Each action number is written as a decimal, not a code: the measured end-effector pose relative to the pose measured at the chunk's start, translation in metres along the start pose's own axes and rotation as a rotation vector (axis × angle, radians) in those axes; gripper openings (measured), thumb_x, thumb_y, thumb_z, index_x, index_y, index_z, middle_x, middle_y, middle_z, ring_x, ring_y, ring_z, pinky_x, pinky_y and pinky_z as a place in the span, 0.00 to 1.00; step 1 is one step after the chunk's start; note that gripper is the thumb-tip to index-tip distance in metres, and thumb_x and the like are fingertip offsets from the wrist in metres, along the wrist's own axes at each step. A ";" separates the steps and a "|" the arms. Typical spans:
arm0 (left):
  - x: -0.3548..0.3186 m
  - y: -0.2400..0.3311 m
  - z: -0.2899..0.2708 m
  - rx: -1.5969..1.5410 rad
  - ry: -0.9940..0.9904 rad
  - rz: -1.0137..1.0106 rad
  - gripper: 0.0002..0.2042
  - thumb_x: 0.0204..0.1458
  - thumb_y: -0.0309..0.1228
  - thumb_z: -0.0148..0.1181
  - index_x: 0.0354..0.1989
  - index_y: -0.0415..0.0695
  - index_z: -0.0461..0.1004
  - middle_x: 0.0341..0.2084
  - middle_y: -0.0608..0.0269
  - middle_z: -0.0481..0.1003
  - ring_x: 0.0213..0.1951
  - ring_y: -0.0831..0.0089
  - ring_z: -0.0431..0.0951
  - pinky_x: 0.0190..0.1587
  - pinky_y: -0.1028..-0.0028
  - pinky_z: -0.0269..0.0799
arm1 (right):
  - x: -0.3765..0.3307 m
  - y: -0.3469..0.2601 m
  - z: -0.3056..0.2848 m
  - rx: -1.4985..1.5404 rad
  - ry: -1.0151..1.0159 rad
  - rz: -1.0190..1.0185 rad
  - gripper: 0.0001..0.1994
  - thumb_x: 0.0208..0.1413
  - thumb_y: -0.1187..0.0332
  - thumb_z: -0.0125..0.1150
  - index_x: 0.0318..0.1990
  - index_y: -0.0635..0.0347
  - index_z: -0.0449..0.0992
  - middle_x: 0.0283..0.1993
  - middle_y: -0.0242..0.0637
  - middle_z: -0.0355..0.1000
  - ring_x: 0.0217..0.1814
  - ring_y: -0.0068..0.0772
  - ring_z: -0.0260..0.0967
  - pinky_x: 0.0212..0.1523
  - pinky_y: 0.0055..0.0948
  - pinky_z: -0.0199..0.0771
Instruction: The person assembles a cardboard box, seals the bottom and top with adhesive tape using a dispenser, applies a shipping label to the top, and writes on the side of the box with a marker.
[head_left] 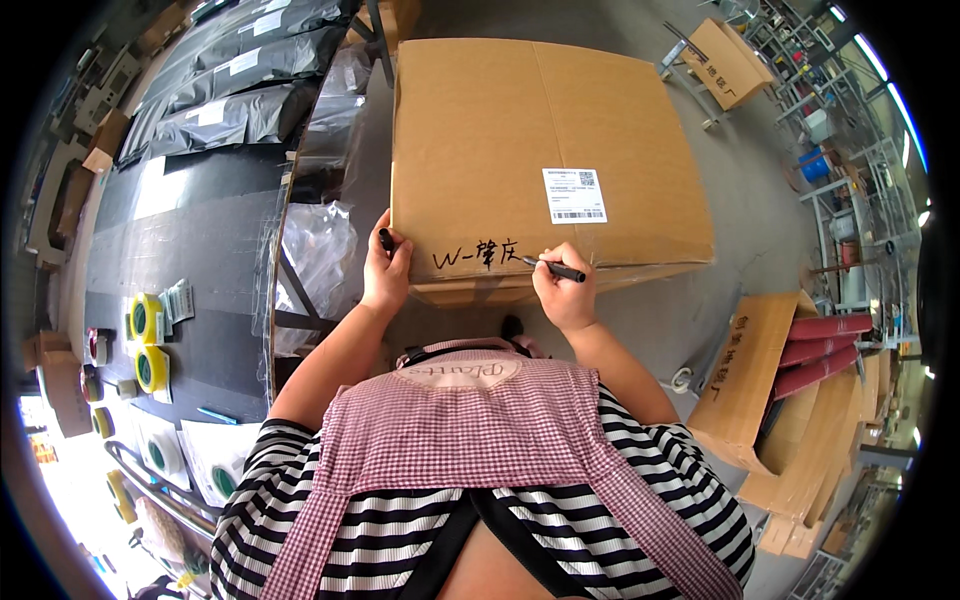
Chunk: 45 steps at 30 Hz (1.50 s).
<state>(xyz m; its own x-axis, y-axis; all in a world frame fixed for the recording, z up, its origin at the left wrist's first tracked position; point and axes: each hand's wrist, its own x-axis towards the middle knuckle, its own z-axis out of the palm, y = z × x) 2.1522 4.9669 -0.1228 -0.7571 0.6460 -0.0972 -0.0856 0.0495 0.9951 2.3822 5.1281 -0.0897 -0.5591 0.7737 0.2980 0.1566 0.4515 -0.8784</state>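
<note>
A large brown cardboard box stands in front of me, its top face up. A white printed label is stuck on it right of the middle. Black handwriting runs along the near edge of the top. My right hand grips a black marker, its tip at the right end of the writing. At the box's near left corner, my left hand is closed around a small black marker cap. Its fingertips rest by the box's edge.
To the left, a black-topped table carries dark wrapped packages, yellow tape rolls and a blue pen. Clear plastic film hangs beside it. An open carton with dark red pieces lies at right; metal racks stand beyond.
</note>
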 end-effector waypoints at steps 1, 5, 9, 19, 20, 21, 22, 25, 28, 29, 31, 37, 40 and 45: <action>-0.001 0.000 -0.001 0.004 -0.002 0.003 0.28 0.59 0.17 0.51 0.68 0.35 0.53 0.35 0.73 0.61 0.39 0.82 0.63 0.50 0.85 0.60 | 0.000 0.001 -0.002 0.011 0.008 0.028 0.05 0.51 0.74 0.64 0.31 0.63 0.72 0.19 0.36 0.70 0.19 0.27 0.68 0.23 0.27 0.68; -0.001 -0.004 -0.007 -0.004 0.004 0.011 0.27 0.59 0.18 0.50 0.68 0.35 0.53 0.36 0.72 0.61 0.39 0.83 0.63 0.50 0.85 0.60 | 0.005 -0.001 0.000 -0.004 0.023 -0.006 0.05 0.52 0.74 0.64 0.33 0.63 0.73 0.19 0.35 0.70 0.20 0.24 0.68 0.23 0.25 0.68; 0.001 -0.002 0.000 -0.001 0.000 0.034 0.27 0.60 0.18 0.50 0.68 0.35 0.54 0.35 0.73 0.61 0.39 0.83 0.63 0.49 0.85 0.60 | 0.007 0.005 -0.002 0.006 0.044 0.014 0.05 0.53 0.73 0.64 0.34 0.63 0.74 0.20 0.34 0.70 0.20 0.22 0.68 0.24 0.24 0.68; 0.002 -0.005 -0.002 0.022 -0.004 0.042 0.06 0.58 0.17 0.48 0.40 0.41 0.62 0.67 0.58 0.59 0.45 0.81 0.67 0.44 0.82 0.64 | 0.009 0.007 -0.003 0.026 0.004 0.017 0.05 0.53 0.73 0.64 0.33 0.63 0.74 0.20 0.34 0.71 0.20 0.21 0.68 0.24 0.24 0.68; 0.002 -0.005 -0.001 0.040 0.003 0.058 0.06 0.58 0.17 0.48 0.39 0.41 0.62 0.68 0.57 0.59 0.46 0.80 0.67 0.45 0.82 0.64 | 0.009 0.007 -0.003 0.025 0.003 0.020 0.05 0.53 0.73 0.64 0.33 0.63 0.74 0.20 0.34 0.71 0.20 0.21 0.68 0.24 0.24 0.68; 0.003 -0.005 -0.001 0.058 0.009 0.075 0.06 0.58 0.17 0.48 0.39 0.41 0.62 0.68 0.56 0.58 0.47 0.79 0.67 0.46 0.81 0.65 | 0.009 0.007 -0.002 -0.016 0.006 0.018 0.05 0.53 0.73 0.64 0.33 0.63 0.74 0.20 0.34 0.71 0.20 0.22 0.68 0.24 0.24 0.68; 0.003 -0.006 -0.001 0.058 0.009 0.076 0.06 0.58 0.17 0.48 0.39 0.41 0.62 0.68 0.56 0.58 0.47 0.79 0.67 0.46 0.81 0.65 | 0.010 0.007 -0.001 -0.057 0.008 0.016 0.05 0.52 0.73 0.65 0.33 0.63 0.74 0.20 0.34 0.71 0.20 0.22 0.68 0.24 0.24 0.68; 0.004 -0.006 0.000 0.053 -0.003 0.051 0.27 0.59 0.18 0.50 0.68 0.34 0.53 0.35 0.73 0.62 0.40 0.82 0.64 0.50 0.85 0.60 | 0.009 0.012 -0.001 -0.035 0.023 0.047 0.05 0.52 0.73 0.65 0.32 0.63 0.74 0.20 0.34 0.70 0.19 0.23 0.68 0.24 0.25 0.69; 0.003 -0.005 0.001 0.006 0.006 0.048 0.27 0.59 0.18 0.51 0.68 0.34 0.54 0.35 0.73 0.62 0.40 0.82 0.64 0.51 0.85 0.60 | 0.005 0.010 -0.004 -0.006 -0.024 -0.017 0.05 0.52 0.74 0.64 0.32 0.63 0.73 0.20 0.35 0.70 0.19 0.24 0.68 0.23 0.25 0.69; 0.003 -0.005 0.000 0.024 0.008 0.053 0.27 0.59 0.18 0.51 0.68 0.34 0.54 0.35 0.73 0.62 0.40 0.82 0.64 0.51 0.85 0.60 | 0.005 0.011 -0.004 -0.027 -0.022 -0.034 0.05 0.52 0.74 0.64 0.32 0.63 0.73 0.20 0.34 0.70 0.19 0.24 0.68 0.23 0.26 0.69; 0.003 -0.005 0.001 0.040 0.008 0.060 0.27 0.59 0.18 0.51 0.68 0.34 0.54 0.35 0.73 0.62 0.39 0.82 0.64 0.51 0.85 0.60 | 0.007 0.011 -0.005 -0.032 -0.014 -0.016 0.05 0.52 0.73 0.64 0.32 0.62 0.73 0.20 0.34 0.70 0.19 0.24 0.68 0.23 0.26 0.68; 0.003 -0.006 -0.003 0.039 0.005 0.032 0.27 0.59 0.19 0.51 0.68 0.35 0.54 0.35 0.73 0.62 0.38 0.83 0.64 0.49 0.85 0.61 | 0.012 0.002 -0.007 -0.029 -0.013 -0.009 0.05 0.51 0.74 0.64 0.30 0.61 0.73 0.19 0.35 0.69 0.19 0.26 0.68 0.22 0.27 0.67; 0.005 -0.009 -0.002 0.058 0.011 0.085 0.27 0.59 0.19 0.52 0.67 0.35 0.55 0.35 0.74 0.62 0.38 0.83 0.63 0.48 0.85 0.61 | 0.010 0.007 -0.011 -0.034 -0.056 -0.041 0.05 0.50 0.75 0.63 0.30 0.61 0.72 0.20 0.35 0.69 0.19 0.27 0.67 0.22 0.27 0.67; 0.004 -0.010 -0.003 0.093 0.012 0.081 0.27 0.59 0.19 0.53 0.67 0.36 0.57 0.35 0.73 0.62 0.37 0.83 0.63 0.47 0.86 0.61 | 0.008 0.008 -0.012 -0.030 -0.068 -0.092 0.04 0.50 0.75 0.63 0.30 0.62 0.72 0.20 0.35 0.70 0.19 0.27 0.68 0.23 0.27 0.67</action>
<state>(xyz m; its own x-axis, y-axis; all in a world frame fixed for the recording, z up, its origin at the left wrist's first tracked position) 2.1478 4.9672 -0.1327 -0.7670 0.6414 -0.0158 0.0366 0.0684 0.9970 2.3886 5.1434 -0.0903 -0.6260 0.6969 0.3500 0.1255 0.5330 -0.8367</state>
